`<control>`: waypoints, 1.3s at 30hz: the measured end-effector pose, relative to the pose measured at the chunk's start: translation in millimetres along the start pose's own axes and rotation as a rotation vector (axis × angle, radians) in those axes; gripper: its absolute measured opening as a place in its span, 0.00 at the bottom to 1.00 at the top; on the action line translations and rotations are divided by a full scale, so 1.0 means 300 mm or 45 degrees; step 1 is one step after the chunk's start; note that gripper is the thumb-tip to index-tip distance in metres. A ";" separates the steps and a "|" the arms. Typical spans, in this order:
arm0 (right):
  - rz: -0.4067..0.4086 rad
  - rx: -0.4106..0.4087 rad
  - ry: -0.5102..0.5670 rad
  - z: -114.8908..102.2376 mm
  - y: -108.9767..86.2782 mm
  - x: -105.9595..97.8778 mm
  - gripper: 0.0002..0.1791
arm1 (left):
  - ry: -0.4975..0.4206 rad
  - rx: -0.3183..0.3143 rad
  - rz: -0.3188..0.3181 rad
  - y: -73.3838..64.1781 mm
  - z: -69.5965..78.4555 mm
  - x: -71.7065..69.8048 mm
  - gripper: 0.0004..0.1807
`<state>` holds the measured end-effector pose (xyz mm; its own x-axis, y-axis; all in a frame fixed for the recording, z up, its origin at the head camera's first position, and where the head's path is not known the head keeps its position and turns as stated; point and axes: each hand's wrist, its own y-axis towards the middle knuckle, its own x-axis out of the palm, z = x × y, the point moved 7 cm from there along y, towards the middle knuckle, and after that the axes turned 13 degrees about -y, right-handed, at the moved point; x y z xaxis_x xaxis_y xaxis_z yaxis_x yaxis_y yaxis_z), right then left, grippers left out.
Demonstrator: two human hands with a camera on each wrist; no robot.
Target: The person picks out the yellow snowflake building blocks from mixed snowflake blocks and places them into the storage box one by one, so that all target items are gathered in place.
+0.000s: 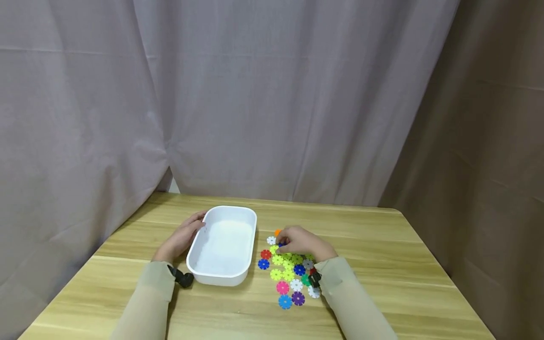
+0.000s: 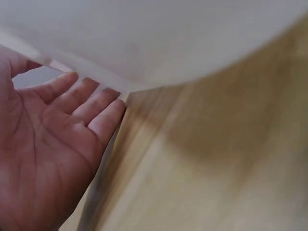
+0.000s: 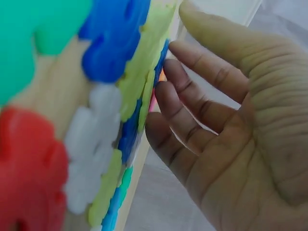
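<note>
My left hand [image 1: 183, 238] grips the left side of a white rectangular tray [image 1: 221, 281], thumb at the rim. In the left wrist view its fingers [image 2: 98, 103] lie against the outer wall of the tray [image 2: 144, 43]. My right hand [image 1: 303, 242] is over the far part of a spread of flower-shaped plastic discs, among them a yellow disc [image 1: 276, 274]. The right wrist view shows its fingers [image 3: 192, 98] loosely bent, with the thumb apart from them and fingertips right at the discs. Some discs are hidden under the hand and sleeve.
Near the front of the spread lie a light blue disc [image 1: 285, 301], a purple disc [image 1: 298, 298] and a pink disc [image 1: 282, 287]. The wooden table [image 1: 382, 283] reaches back to a grey curtain [image 1: 272, 118]. A brown curtain [image 1: 488, 165] hangs at the right.
</note>
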<state>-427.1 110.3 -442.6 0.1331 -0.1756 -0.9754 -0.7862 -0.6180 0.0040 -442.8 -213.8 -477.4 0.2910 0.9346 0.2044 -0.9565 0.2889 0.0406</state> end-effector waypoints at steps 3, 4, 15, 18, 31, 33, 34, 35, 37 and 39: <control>0.012 0.001 -0.030 0.003 0.002 0.006 0.15 | -0.032 0.006 -0.028 -0.002 -0.001 0.010 0.34; 0.015 0.005 -0.034 0.005 0.002 0.009 0.14 | -0.035 0.005 -0.036 -0.003 -0.001 0.013 0.34; 0.010 0.058 -0.020 0.004 0.002 0.004 0.09 | -0.091 0.006 -0.117 -0.021 0.004 0.006 0.34; 0.006 0.062 0.000 0.008 0.002 0.005 0.09 | -0.087 0.024 -0.131 -0.022 0.004 0.004 0.34; 0.032 0.035 0.268 0.035 -0.001 0.010 0.08 | -0.122 0.027 -0.144 -0.037 0.002 0.018 0.33; 0.045 0.036 0.300 0.039 0.000 0.007 0.07 | -0.122 0.028 -0.145 -0.035 0.001 0.018 0.33; 0.053 0.030 0.310 0.039 0.001 0.004 0.06 | -0.119 0.029 -0.147 -0.034 0.000 0.019 0.33; 0.059 0.026 0.323 0.040 0.002 0.003 0.06 | -0.110 0.033 -0.150 -0.034 0.000 0.019 0.33; 0.070 0.020 0.339 0.043 0.005 -0.001 0.04 | -0.101 0.037 -0.155 -0.035 -0.001 0.019 0.33; 0.089 0.016 0.345 0.047 0.007 -0.006 0.03 | -0.090 0.042 -0.161 -0.035 -0.002 0.019 0.33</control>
<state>-437.5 120.0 -444.1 0.2339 -0.4172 -0.8782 -0.8064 -0.5879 0.0645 -431.1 -211.4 -477.2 0.4079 0.8739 0.2642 -0.9129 0.3953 0.1019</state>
